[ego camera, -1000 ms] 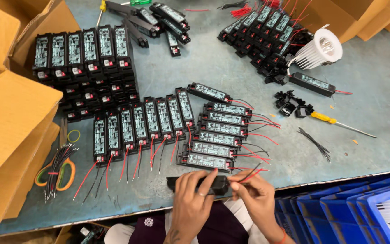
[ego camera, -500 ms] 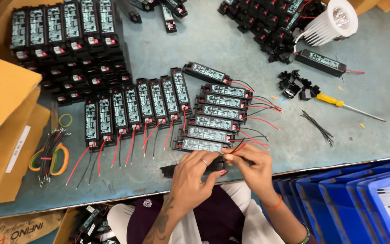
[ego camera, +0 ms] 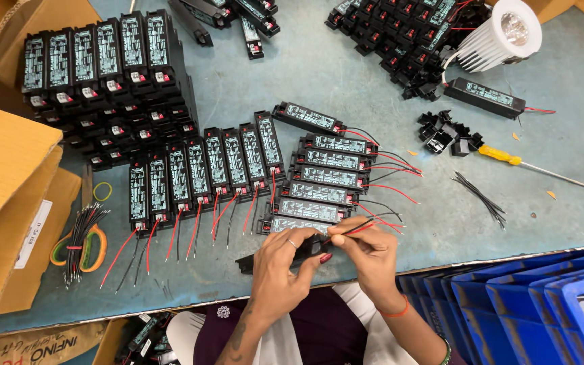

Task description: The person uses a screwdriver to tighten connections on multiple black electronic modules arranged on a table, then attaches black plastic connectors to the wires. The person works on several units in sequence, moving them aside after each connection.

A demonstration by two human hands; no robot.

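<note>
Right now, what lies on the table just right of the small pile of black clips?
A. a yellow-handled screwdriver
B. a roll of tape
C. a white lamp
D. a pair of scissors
A. The yellow-handled screwdriver lies directly right of the black clips, with its metal shaft pointing away to the right; the white lamp stands farther up, near the top edge.

Grey workbench (ego camera: 346,74) with black driver modules (ego camera: 197,169), screwdriver (ego camera: 508,159)
</note>
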